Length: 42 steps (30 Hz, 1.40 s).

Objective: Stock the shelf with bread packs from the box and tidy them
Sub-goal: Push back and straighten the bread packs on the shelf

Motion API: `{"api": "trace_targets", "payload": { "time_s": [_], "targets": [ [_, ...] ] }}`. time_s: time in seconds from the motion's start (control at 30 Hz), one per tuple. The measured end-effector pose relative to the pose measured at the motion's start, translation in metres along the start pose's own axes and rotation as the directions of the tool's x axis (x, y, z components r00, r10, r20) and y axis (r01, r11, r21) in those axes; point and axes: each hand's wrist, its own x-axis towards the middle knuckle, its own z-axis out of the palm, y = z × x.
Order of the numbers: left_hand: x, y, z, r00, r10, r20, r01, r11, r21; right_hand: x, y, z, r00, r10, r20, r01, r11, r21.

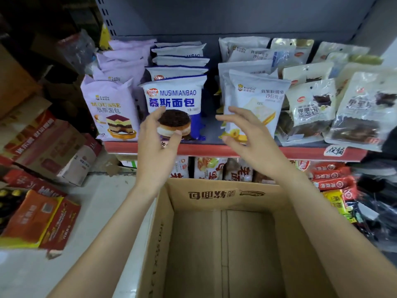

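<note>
We are holding both hands open by the blue pack (174,108), left hand (158,134) touching, right hand (242,130) clear; light, soft, so we'd grip its edges.

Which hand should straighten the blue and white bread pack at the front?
Probably the left hand: its fingers already lie against the blue and white bread pack. The right hand is open in front of the neighbouring white pack.

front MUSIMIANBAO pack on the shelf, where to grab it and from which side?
Judging by its pose, pinch the front MUSIMIANBAO pack at its two side edges, coming from the front. It stands upright facing out, with packs right behind it and the purple mousse pack close on its left; the gap on its right gives the fingers room.
</note>
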Motion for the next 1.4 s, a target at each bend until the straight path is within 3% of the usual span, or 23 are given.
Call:
{"api": "trace_targets", "payload": {
  "time_s": [0.1, 0.23, 0.37, 0.53, 0.67, 0.97, 1.17, 1.23, 1.33, 1.4],
  "targets": [
    [-0.023, 0.029, 0.024, 1.0, 0.005, -0.003, -0.006, 0.994, -0.112, -0.026, 0.021, -0.038, 1.0, -0.004, -0.012, 0.004, 1.0, 0.016],
    [-0.029, 0.052, 0.054, 0.995, -0.002, 0.1, 0.028, 0.966, -0.257, -0.045, 0.048, -0.073, 0.999, 0.016, -0.029, -0.015, 0.999, 0.037],
    [-0.02, 0.06, 0.082, 0.993, -0.015, 0.113, 0.038, 0.976, -0.213, -0.042, 0.069, -0.086, 0.996, 0.083, -0.037, -0.08, 0.994, 0.072],
    [0.014, 0.047, 0.113, 0.964, -0.159, 0.214, 0.175, 0.983, -0.058, -0.019, 0.088, -0.07, 0.986, 0.165, 0.036, -0.167, 0.984, 0.065],
    [0.034, 0.032, 0.134, 0.949, -0.116, 0.292, 0.119, 0.993, 0.006, -0.01, 0.091, -0.05, 0.985, 0.161, 0.056, -0.163, 0.986, 0.026],
    [0.064, 0.006, 0.15, 0.926, -0.082, 0.37, 0.152, 0.975, -0.163, 0.015, 0.093, -0.016, 0.975, 0.211, -0.076, -0.21, 0.977, 0.021],
    [0.066, -0.017, 0.134, 0.922, 0.001, 0.387, 0.094, 0.969, -0.227, 0.021, 0.087, -0.013, 0.991, 0.124, 0.042, -0.116, 0.979, -0.167],
    [0.063, -0.014, 0.133, 0.919, 0.019, 0.394, 0.048, 0.986, -0.161, 0.021, 0.081, -0.028, 0.994, 0.101, 0.045, -0.086, 0.961, -0.261],
    [0.055, 0.002, 0.132, 0.958, 0.095, 0.271, -0.128, 0.986, 0.107, 0.03, 0.073, -0.068, 0.976, -0.046, -0.212, -0.017, 0.957, -0.288],
    [0.05, 0.019, 0.129, 0.954, 0.212, 0.213, -0.266, 0.924, 0.273, 0.049, 0.07, -0.096, 0.947, -0.127, -0.294, 0.052, 0.967, -0.25]
  ]
}}
